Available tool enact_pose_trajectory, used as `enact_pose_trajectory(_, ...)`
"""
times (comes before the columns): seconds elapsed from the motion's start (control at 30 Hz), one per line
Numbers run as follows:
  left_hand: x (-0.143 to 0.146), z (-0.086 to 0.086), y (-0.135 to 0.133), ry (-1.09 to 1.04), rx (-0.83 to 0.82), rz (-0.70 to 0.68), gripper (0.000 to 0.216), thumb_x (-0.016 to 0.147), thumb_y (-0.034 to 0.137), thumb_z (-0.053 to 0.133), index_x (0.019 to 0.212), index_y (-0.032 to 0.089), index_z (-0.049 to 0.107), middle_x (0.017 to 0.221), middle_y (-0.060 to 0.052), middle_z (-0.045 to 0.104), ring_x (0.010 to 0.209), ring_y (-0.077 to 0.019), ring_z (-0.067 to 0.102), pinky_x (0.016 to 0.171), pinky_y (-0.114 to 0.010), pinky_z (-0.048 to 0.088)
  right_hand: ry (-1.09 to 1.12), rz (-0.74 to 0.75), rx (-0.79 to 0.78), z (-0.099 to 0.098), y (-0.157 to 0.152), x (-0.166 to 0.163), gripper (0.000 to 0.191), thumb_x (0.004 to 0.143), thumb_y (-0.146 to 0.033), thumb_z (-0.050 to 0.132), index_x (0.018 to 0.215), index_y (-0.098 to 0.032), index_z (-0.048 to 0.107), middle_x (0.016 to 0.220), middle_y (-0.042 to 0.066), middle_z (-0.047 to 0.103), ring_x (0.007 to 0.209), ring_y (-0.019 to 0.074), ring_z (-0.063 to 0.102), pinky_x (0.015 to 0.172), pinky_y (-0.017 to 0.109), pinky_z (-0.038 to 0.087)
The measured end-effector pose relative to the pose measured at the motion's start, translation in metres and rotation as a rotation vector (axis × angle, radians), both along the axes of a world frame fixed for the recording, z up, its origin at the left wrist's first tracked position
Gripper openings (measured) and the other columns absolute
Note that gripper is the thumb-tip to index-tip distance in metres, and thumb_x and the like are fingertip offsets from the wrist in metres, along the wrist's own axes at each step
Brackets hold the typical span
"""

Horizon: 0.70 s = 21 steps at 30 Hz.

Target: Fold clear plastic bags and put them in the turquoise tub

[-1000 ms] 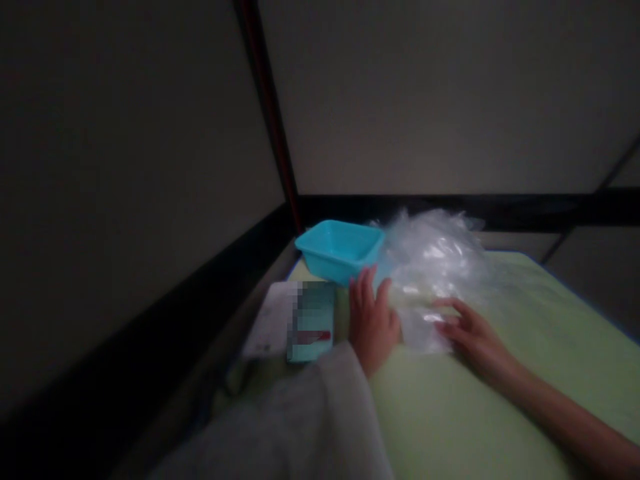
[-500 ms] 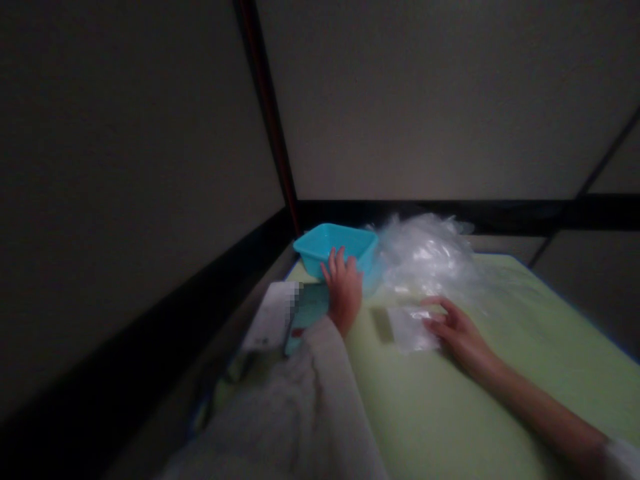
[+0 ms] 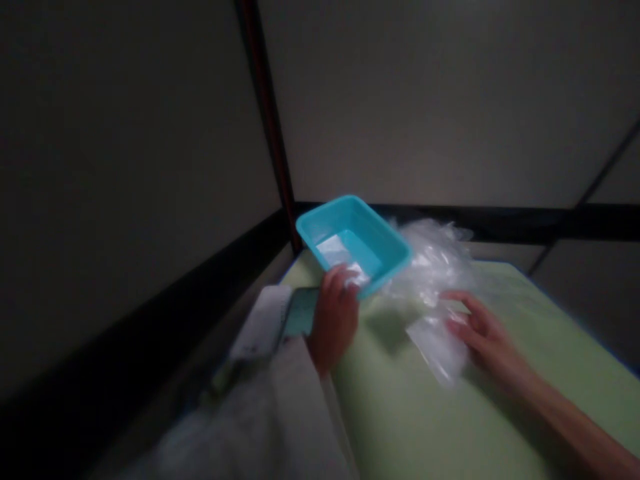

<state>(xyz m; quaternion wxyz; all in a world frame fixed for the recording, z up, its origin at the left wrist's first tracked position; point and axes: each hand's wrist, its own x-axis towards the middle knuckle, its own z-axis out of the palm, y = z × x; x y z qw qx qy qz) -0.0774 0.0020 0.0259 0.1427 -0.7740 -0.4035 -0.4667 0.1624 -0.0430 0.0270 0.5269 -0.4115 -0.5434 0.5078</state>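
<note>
My left hand (image 3: pixel 336 320) is closed on the near rim of a turquoise plastic basin (image 3: pixel 380 233), which is raised and tilted toward me. White, flat packets (image 3: pixel 334 251) lie inside the basin, partly behind my fingers. Over the tabletop on the right, my right hand (image 3: pixel 483 333) pinches a small clear plastic bag (image 3: pixel 437 343) with a whitish look. Whether this bag has anything in it is too blurred to tell. Behind it is a loose heap of clear plastic bags (image 3: pixel 435 257), partly covered by the basin.
A pale green table (image 3: pixel 390 420) with a blue edge carries everything. To the left of my left hand lie a green, phone-like flat object (image 3: pixel 300 312) and a white box-like item (image 3: pixel 263 320). Grey walls with dark trim meet behind the table.
The basin has been lifted and tipped toward me by my left hand, so its inside and the packets show. My right hand has shifted slightly right with the small bag.
</note>
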Motion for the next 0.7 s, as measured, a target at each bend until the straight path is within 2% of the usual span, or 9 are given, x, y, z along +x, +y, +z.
enact_pose_trajectory(0.1,-0.001,-0.005,-0.025,0.033,-0.009,-0.088,0.016,0.086,0.008,0.045,0.092,0.021,0.053,0.112,-0.008,0.059,0.117,-0.0236,0.048,0.098,-0.044,0.043,0.005,-0.063,0.028,0.024,-0.011,0.008,0.044,0.069,-0.046,0.075,0.104,-0.029,0.055,0.058,-0.004,0.060,0.041,0.0118,0.054,0.036,0.018,0.039)
enact_pose_trajectory(0.27,0.001,-0.014,-0.061,-0.022,-0.156,-0.182,0.025,0.086,0.014,0.047,0.106,0.027,0.055,0.109,-0.005,0.065,0.105,-0.0232,0.058,0.103,-0.050,0.037,0.032,-0.180,0.156,0.055,-0.027,0.021,0.031,0.071,-0.038,0.075,0.096,-0.034,0.059,0.054,-0.005,0.059,0.035,0.0111,0.052,0.031,0.017,0.038)
enact_pose_trajectory(0.4,0.007,-0.021,-0.078,-0.040,-0.157,-0.278,0.029,0.085,0.017,0.048,0.111,0.029,0.055,0.103,-0.004,0.068,0.098,-0.0237,0.062,0.103,-0.051,0.037,-0.103,-0.190,0.291,0.066,-0.034,0.026,0.019,0.074,-0.037,0.073,0.090,-0.035,0.062,0.059,-0.004,0.062,0.037,0.0105,0.052,0.032,0.017,0.039)
enact_pose_trajectory(0.5,0.011,-0.023,-0.083,-0.060,-0.109,-0.330,0.027,0.086,0.017,0.046,0.107,0.030,0.057,0.096,-0.002,0.070,0.091,-0.0216,0.064,0.104,-0.048,0.038,-0.274,-0.180,0.415,0.070,-0.036,0.024,0.003,0.077,-0.031,0.070,0.079,-0.033,0.068,0.068,-0.002,0.066,0.053,0.0118,0.060,0.044,0.018,0.047)
enact_pose_trajectory(0.57,0.013,-0.021,-0.086,-0.038,-0.121,-0.363,0.026,0.086,0.016,0.045,0.103,0.030,0.058,0.093,-0.001,0.071,0.089,-0.0204,0.065,0.104,-0.047,0.038,-0.351,-0.174,0.453,0.070,-0.036,0.021,0.005,0.078,-0.028,0.069,0.075,-0.032,0.071,0.072,0.000,0.068,0.061,0.0132,0.063,0.050,0.019,0.049)
enact_pose_trajectory(0.63,0.013,-0.016,-0.088,0.003,-0.152,-0.391,0.024,0.085,0.014,0.045,0.099,0.029,0.059,0.093,-0.001,0.071,0.089,-0.0196,0.065,0.104,-0.046,0.039,-0.397,-0.175,0.450,0.070,-0.036,0.018,0.010,0.079,-0.028,0.068,0.086,-0.034,0.072,0.075,0.000,0.069,0.060,0.0136,0.062,0.047,0.020,0.047)
enact_pose_trajectory(0.7,0.013,-0.013,-0.091,0.030,-0.130,-0.410,0.023,0.084,0.011,0.045,0.092,0.027,0.059,0.092,0.000,0.071,0.090,-0.0188,0.065,0.103,-0.044,0.040,-0.445,-0.163,0.431,0.069,-0.035,0.016,0.027,0.080,-0.029,0.067,0.106,-0.036,0.067,0.079,0.000,0.069,0.058,0.0139,0.060,0.043,0.021,0.045)
